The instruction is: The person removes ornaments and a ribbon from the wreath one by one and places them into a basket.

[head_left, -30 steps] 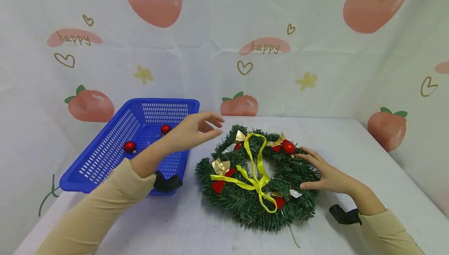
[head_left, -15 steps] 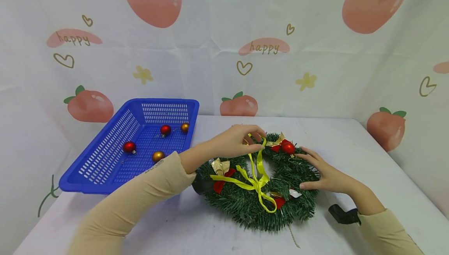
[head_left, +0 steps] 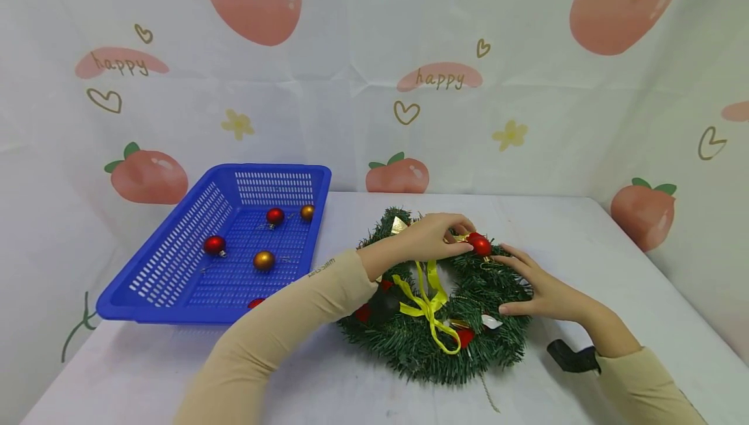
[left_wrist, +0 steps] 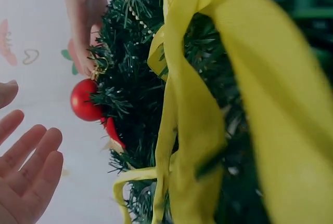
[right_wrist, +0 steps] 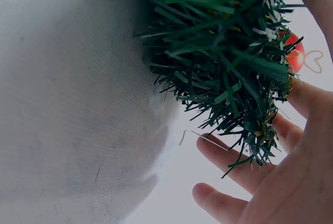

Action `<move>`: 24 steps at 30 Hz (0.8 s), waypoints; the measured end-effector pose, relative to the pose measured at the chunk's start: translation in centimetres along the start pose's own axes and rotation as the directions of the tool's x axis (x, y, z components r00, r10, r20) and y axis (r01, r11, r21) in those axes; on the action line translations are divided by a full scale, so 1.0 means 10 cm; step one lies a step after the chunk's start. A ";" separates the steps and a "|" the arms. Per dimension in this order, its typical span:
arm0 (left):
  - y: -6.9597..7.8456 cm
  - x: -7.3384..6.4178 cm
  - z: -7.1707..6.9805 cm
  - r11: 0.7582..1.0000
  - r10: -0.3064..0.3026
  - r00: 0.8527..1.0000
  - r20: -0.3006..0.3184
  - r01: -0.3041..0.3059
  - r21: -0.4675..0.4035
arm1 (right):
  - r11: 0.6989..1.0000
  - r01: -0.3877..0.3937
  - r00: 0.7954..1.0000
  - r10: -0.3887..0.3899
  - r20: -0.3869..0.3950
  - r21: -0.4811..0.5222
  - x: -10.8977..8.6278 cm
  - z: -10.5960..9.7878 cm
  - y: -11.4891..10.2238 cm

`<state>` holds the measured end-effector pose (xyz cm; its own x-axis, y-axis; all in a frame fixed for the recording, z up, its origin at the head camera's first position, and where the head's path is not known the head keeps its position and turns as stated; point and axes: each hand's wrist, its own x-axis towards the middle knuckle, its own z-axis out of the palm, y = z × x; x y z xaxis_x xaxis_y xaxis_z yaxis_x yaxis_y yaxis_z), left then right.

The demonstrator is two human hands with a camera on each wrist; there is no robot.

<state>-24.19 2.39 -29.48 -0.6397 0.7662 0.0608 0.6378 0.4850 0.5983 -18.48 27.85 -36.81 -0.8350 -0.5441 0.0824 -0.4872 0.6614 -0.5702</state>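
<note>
A green tinsel wreath (head_left: 491, 340) lies on the white table, with a yellow ribbon bow (head_left: 430, 308), red and gold bows, and a red bauble (head_left: 481, 245) on its upper right. My left hand (head_left: 435, 235) hovers over the wreath's far side beside that bauble. In the left wrist view its fingers (left_wrist: 39, 182) are loosely bent, apart from the red bauble (left_wrist: 86, 100). My right hand (head_left: 544, 292) rests against the wreath's right edge, a fingertip close to the bauble's gold cap. Those fingers (right_wrist: 229, 156) look spread and relaxed around the tinsel in the right wrist view.
A blue plastic basket (head_left: 146, 311) stands to the left, with red baubles (head_left: 214, 245) and gold baubles (head_left: 264, 260) inside. A white printed cloth (head_left: 328, 126) hangs behind the table. My left sleeve (head_left: 281, 321) crosses in front of the basket's near right corner.
My left hand has swept right from beside the basket, across the wreath, to the red bauble. More baubles in the basket are uncovered. My right hand has stayed at the wreath's edge.
</note>
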 end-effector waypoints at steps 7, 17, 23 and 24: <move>-0.01 0.22 0.11 0.999 -0.037 0.999 0.020 0.036 0.034 | 1.000 0.004 1.000 -0.004 0.007 0.005 0.00 0.00 0.01; -0.03 0.36 0.27 0.977 -0.016 0.996 0.087 -0.003 0.215 | 1.000 -0.001 1.000 0.001 0.015 0.014 0.01 0.00 0.01; -0.02 0.37 0.31 0.974 -0.029 0.998 0.055 0.016 0.226 | 1.000 0.002 1.000 -0.002 0.007 0.009 0.01 0.00 0.01; -0.02 0.36 0.31 0.974 -0.036 0.998 0.049 0.024 0.224 | 1.000 0.001 1.000 -0.002 0.006 0.009 0.01 0.00 0.01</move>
<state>-25.28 6.40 -31.88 -0.6401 0.7683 0.0000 0.7023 0.5851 0.4056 -18.56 27.86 -36.82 -0.8326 -0.5483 0.0782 -0.4860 0.6557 -0.5778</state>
